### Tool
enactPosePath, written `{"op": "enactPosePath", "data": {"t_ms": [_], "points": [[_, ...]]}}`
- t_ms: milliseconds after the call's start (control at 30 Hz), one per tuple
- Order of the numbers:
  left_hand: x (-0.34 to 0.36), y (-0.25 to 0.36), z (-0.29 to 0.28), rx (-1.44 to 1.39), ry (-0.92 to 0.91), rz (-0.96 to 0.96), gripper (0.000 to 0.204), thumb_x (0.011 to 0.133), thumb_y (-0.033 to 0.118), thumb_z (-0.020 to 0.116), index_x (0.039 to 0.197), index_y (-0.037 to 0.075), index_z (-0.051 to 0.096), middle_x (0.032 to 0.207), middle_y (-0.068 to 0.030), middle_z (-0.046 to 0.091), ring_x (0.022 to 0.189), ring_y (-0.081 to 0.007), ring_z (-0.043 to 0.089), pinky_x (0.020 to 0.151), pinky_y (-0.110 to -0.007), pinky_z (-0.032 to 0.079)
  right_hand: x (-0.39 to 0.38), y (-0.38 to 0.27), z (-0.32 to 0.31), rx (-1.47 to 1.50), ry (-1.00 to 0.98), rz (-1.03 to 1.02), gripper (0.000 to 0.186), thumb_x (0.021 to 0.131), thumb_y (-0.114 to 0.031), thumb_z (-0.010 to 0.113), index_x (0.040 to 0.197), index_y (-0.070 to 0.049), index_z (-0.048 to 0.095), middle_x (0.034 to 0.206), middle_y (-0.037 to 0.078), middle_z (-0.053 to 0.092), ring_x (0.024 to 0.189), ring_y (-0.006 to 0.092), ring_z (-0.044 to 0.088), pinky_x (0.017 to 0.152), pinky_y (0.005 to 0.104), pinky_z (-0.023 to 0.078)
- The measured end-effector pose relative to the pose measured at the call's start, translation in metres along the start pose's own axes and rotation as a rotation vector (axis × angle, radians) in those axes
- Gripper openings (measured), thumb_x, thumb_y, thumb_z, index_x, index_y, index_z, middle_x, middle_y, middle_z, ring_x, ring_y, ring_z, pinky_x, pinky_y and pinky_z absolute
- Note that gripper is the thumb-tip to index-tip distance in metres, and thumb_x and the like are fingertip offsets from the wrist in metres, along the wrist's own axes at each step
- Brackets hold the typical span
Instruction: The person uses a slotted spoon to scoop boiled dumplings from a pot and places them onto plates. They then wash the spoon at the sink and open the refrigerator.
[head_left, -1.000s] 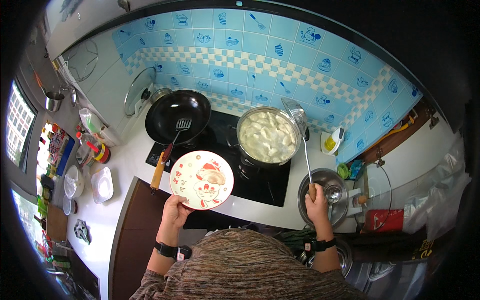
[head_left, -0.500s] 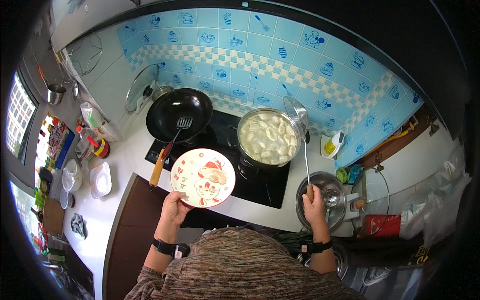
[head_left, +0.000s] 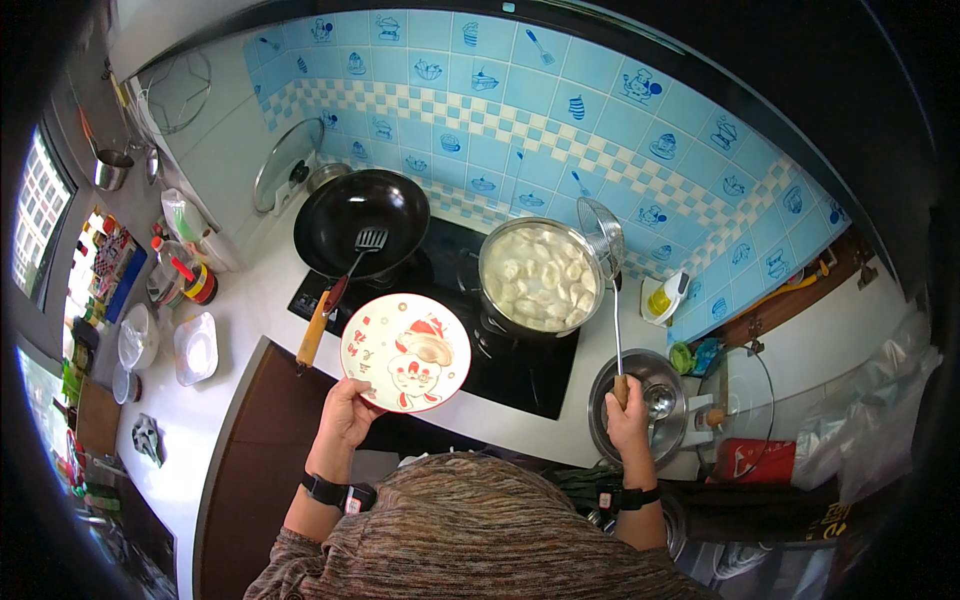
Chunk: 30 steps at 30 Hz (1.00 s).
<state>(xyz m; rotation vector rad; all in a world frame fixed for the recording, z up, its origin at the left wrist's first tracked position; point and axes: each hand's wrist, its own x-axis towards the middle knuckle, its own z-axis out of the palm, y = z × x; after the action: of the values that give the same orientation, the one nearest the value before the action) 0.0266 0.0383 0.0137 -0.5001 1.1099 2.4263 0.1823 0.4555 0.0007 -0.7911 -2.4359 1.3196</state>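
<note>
My left hand (head_left: pixel 353 405) grips the lower left edge of a round cream plate (head_left: pixel 415 355) with a red cartoon print, held level in front of the stove (head_left: pixel 518 372). In my right hand (head_left: pixel 626 415) is the wooden handle of a long wire strainer (head_left: pixel 600 235), whose mesh head is raised at the right rim of a steel pot. That pot (head_left: pixel 540 278) holds several pale dumplings in cloudy water. Below my right hand's grip, a steel bowl (head_left: pixel 610 440) contains a ladle (head_left: pixel 660 402).
A black wok (head_left: pixel 350 215) with a slotted turner (head_left: pixel 371 240) sits back left, its wooden handle (head_left: pixel 315 330) projecting forward. The left counter (head_left: pixel 170 500) carries containers (head_left: pixel 195 350) and bottles (head_left: pixel 197 280). A glass lid (head_left: pixel 750 390) and red bag (head_left: pixel 750 458) lie right; a tiled wall backs the stove.
The strainer's mesh face has turned slightly, showing more than a second ago. The dumplings have shifted in the water. Both hands keep their grips; the view has moved slightly.
</note>
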Motion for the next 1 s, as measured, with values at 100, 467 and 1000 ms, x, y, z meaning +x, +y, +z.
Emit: {"op": "enactPosePath", "data": {"t_ms": [100, 467, 1000], "points": [[0.001, 0.000, -0.001, -0.012, 0.004, -0.004, 0.049, 0.078, 0.001, 0.050, 0.125, -0.009, 0.042, 0.117, -0.0204, 0.059, 0.101, -0.0308, 0.064, 0.084, -0.048, 0.055, 0.001, -0.001, 0.003, -0.046, 0.045, -0.091, 0.043, 0.089, -0.017, 0.060, 0.126, -0.002, 0.045, 0.100, 0.016, 0.058, 0.087, 0.0257, 0.058, 0.076, 0.0369, 0.046], [0.004, 0.001, -0.002, -0.027, 0.003, -0.011, 0.048, 0.078, 0.001, 0.051, 0.124, -0.008, 0.043, 0.117, -0.0197, 0.059, 0.101, -0.0296, 0.064, 0.084, -0.047, 0.055, 0.000, -0.007, 0.006, -0.121, 0.088, -0.154, 0.041, 0.087, -0.013, 0.061, 0.124, -0.004, 0.047, 0.086, 0.009, 0.060, 0.069, 0.0168, 0.058, 0.062, 0.0320, 0.048], [0.012, 0.006, 0.001, -0.036, -0.037, -0.019, 0.049, 0.078, -0.001, 0.050, 0.125, -0.010, 0.041, 0.117, -0.0215, 0.058, 0.100, -0.0311, 0.064, 0.085, -0.048, 0.055, 0.001, 0.000, 0.010, -0.067, 0.096, -0.118, 0.039, 0.090, -0.015, 0.061, 0.124, -0.003, 0.047, 0.088, 0.007, 0.058, 0.069, 0.0137, 0.055, 0.061, 0.0303, 0.047]]}}
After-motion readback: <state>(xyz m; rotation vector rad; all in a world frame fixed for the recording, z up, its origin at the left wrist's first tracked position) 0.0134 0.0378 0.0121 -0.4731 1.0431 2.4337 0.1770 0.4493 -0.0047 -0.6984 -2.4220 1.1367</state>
